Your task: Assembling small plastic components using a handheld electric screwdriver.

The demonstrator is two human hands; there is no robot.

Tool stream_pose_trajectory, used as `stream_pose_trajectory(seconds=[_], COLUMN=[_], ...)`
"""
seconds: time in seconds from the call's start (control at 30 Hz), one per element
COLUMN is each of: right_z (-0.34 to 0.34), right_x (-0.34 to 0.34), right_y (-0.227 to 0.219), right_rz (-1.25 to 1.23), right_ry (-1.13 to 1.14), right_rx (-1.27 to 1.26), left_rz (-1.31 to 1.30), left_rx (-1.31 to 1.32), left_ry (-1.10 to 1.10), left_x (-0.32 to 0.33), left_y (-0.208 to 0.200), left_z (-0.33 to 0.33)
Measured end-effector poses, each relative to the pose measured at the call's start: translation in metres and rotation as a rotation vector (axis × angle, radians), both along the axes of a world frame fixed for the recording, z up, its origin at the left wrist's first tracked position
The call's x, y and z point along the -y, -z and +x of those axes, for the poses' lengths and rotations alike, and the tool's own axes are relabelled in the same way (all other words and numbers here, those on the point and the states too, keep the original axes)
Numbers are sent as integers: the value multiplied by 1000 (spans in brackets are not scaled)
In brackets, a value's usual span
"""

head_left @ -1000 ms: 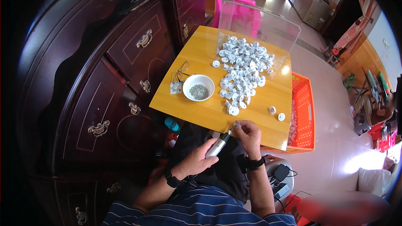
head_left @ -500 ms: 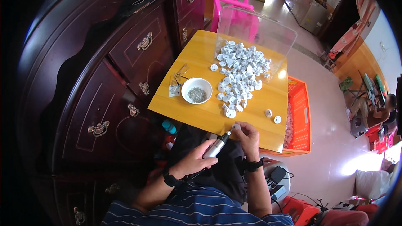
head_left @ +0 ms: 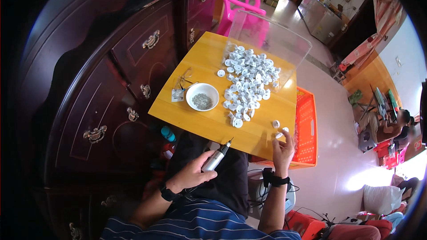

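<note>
My left hand (head_left: 194, 174) grips a grey electric screwdriver (head_left: 216, 158) over my lap, its tip pointing up toward the yellow table (head_left: 209, 126). My right hand (head_left: 283, 150) reaches over the table's near edge, its fingers at two small white round parts (head_left: 280, 129) lying apart from the rest. A heap of several white round parts (head_left: 249, 80) covers the middle of the table. A white bowl of small screws (head_left: 202, 97) stands left of the heap.
A clear plastic box (head_left: 271, 40) lies on its side at the table's far end. A dark wooden cabinet (head_left: 102, 84) runs along the left. An orange crate (head_left: 307, 129) sits right of the table, a pink chair (head_left: 244, 4) beyond. Another person (head_left: 391, 124) sits at far right.
My right hand has left the screwdriver tip and reached right and forward to the loose white parts on the table. The left hand still holds the screwdriver.
</note>
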State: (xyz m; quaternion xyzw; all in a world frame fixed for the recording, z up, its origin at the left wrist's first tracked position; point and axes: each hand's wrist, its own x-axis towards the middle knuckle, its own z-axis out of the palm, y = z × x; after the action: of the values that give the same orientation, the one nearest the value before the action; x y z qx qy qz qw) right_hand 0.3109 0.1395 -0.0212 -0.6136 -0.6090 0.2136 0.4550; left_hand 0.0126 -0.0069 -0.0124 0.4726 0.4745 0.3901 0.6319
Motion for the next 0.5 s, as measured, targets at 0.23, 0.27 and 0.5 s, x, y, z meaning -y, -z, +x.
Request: stream_pose_trajectory(seconds=[0.23, 0.27, 0.5], right_z=[-75, -95, -209], right_x=[-23, -29, -86], right_y=[-49, -55, -43], right_rz=[130, 135, 179], right_ry=[-316, -405, -644], right_rx=[105, 166, 595], left_rz=[67, 126, 192], left_rx=[-83, -105, -188], left_ry=[5, -11, -34], left_x=[6, 8, 14], left_y=[2, 3, 6], left_z=[-4, -6, -14])
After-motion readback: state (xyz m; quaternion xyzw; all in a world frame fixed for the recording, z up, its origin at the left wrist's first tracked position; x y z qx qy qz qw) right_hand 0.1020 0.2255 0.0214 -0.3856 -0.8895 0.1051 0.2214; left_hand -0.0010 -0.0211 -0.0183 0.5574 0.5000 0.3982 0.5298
